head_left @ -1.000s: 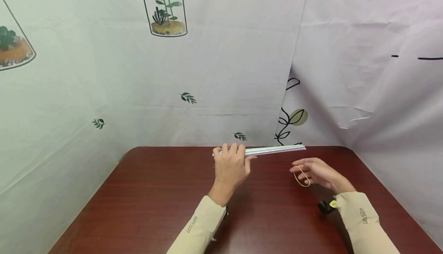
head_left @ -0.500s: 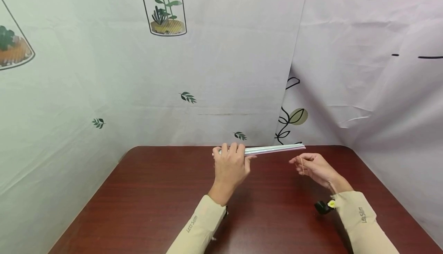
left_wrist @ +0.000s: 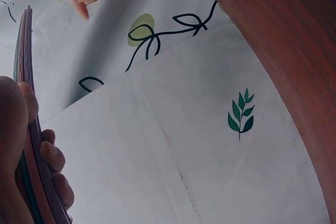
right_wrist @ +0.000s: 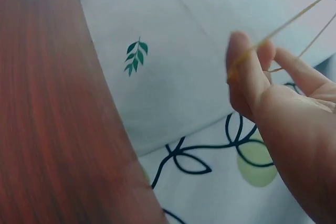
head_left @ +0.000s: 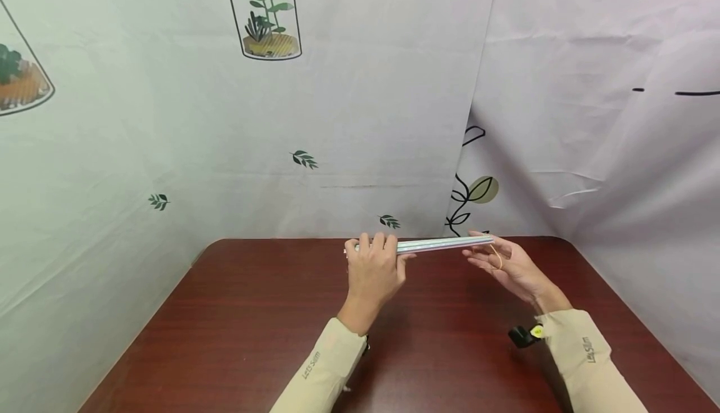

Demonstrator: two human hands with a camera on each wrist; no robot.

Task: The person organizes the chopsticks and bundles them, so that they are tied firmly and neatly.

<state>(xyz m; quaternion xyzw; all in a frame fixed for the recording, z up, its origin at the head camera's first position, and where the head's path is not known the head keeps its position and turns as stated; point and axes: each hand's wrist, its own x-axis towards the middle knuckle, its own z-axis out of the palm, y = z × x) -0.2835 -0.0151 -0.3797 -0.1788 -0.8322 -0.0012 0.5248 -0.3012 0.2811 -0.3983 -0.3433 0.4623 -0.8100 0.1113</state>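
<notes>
In the head view my left hand (head_left: 373,275) grips the near end of a bundle of long, thin pastel sticks (head_left: 433,245) over the table's far side. The sticks lie side by side and point right; purple, pink and teal ones show in the left wrist view. My right hand (head_left: 519,272) is at their far end, its spread fingers overlapping the tips in the head view. A thin yellowish rubber band (right_wrist: 298,16) loops over the right fingers and thumb, stretched between them.
The dark red wooden table (head_left: 253,325) has a rounded far edge. Behind it hangs a pale cloth (head_left: 365,119) printed with leaves and plants. A small black device (head_left: 522,336) sits at the right wrist under the sleeve cuff.
My right hand has moved slightly up and left to the stick ends, and its fingers have spread with the rubber band on them. The left hand and the bundle have stayed put.
</notes>
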